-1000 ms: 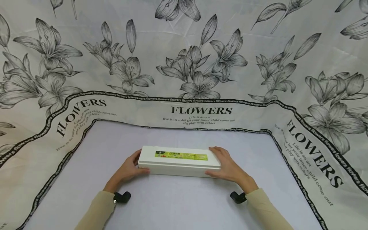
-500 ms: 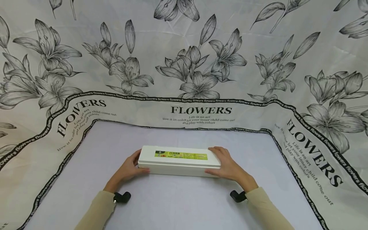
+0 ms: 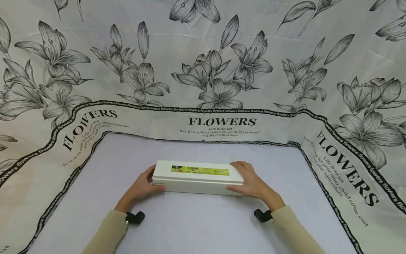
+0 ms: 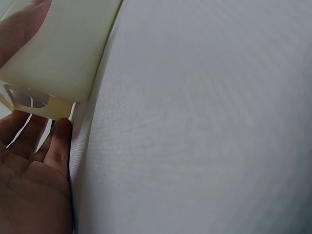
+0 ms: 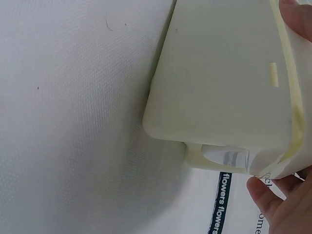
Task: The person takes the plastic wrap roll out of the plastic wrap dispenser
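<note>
A long white cling film dispenser (image 3: 196,187) lies across the middle of the table, its lid down and a yellow-green label (image 3: 200,170) on top. My left hand (image 3: 142,185) grips its left end, thumb on the front face and fingers round the far side. At the other end my right hand (image 3: 253,181) holds it the same way. Close up in the left wrist view, the fingers (image 4: 59,146) touch the end of the dispenser (image 4: 73,53), which has an opening in it. The right wrist view shows a similar opening, with something clear inside, at the right end of the dispenser (image 5: 214,78).
A white cloth (image 3: 196,225) covers the table. Behind and at both sides hangs a light curtain (image 3: 222,127) with black lily drawings and printed words. A black wrist camera (image 3: 135,217) sits at the left cuff and another black camera (image 3: 262,216) at the right.
</note>
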`<state>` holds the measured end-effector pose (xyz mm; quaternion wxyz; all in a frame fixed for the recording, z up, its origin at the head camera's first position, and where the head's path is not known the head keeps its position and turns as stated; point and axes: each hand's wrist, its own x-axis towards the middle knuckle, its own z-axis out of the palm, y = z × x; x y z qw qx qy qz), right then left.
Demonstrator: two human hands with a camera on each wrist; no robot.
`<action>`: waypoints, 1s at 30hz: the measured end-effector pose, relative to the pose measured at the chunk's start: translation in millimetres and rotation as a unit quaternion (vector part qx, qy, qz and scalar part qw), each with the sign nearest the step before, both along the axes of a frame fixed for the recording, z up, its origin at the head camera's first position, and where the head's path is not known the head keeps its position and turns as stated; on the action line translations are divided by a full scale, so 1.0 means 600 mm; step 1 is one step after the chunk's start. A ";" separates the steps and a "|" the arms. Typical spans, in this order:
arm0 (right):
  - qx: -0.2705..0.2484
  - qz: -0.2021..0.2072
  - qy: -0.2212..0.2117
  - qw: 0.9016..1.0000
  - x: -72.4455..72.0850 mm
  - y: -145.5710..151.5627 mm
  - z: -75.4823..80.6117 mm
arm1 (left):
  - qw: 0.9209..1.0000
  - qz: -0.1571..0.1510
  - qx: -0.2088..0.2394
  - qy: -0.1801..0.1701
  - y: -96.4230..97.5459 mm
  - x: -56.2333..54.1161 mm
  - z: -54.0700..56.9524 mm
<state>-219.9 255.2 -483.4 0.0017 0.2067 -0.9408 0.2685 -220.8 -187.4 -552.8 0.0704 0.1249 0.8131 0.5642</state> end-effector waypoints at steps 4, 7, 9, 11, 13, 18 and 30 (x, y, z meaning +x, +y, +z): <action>-0.006 0.000 -0.004 1.000 0.000 0.000 0.001 | 1.000 0.003 -0.010 0.002 0.000 0.001 0.001; -0.008 -0.001 -0.003 1.000 -0.001 0.001 0.001 | 1.000 0.003 -0.014 0.005 0.000 0.002 0.001; -0.007 -0.001 0.000 1.000 -0.002 0.002 0.001 | 1.000 0.000 -0.015 0.011 -0.001 0.002 0.000; -0.010 0.000 0.002 1.000 -0.003 0.002 0.001 | 1.000 -0.003 -0.005 0.012 -0.001 0.002 0.000; -0.013 0.001 0.003 1.000 -0.002 0.002 0.002 | 1.000 -0.009 0.005 0.016 -0.002 0.001 -0.001; -0.019 0.002 0.000 1.000 0.000 0.002 0.005 | 0.999 -0.018 0.026 0.021 -0.002 0.000 0.000; -0.025 -0.003 0.002 1.000 -0.004 0.000 0.012 | 0.999 -0.021 0.019 0.021 -0.002 0.002 0.001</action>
